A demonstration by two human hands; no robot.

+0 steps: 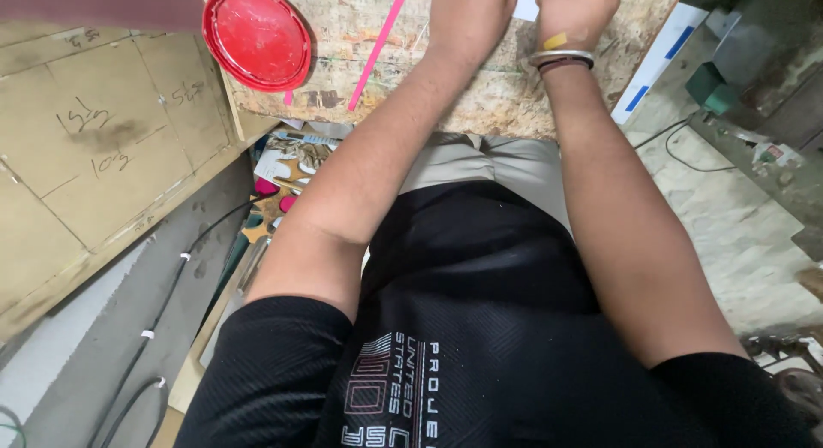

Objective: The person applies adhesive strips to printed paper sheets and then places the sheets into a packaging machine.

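Both hands at top edge of frame, over the worn bench [480,105]. Left hand [467,15] and right hand [573,11] rest on a white sheet [523,6]; fingers cut off by the frame, so can't tell whether either grip is closed or released. Right wrist carries 2 bangles [561,60] and a yellow plaster [555,41]. Pink strip [375,54] lies on the bench left of the left hand. Red lid [257,36] sits further left, near the bench corner. Plywood panels [94,148] lean at left; black cables [163,311] run along the floor.
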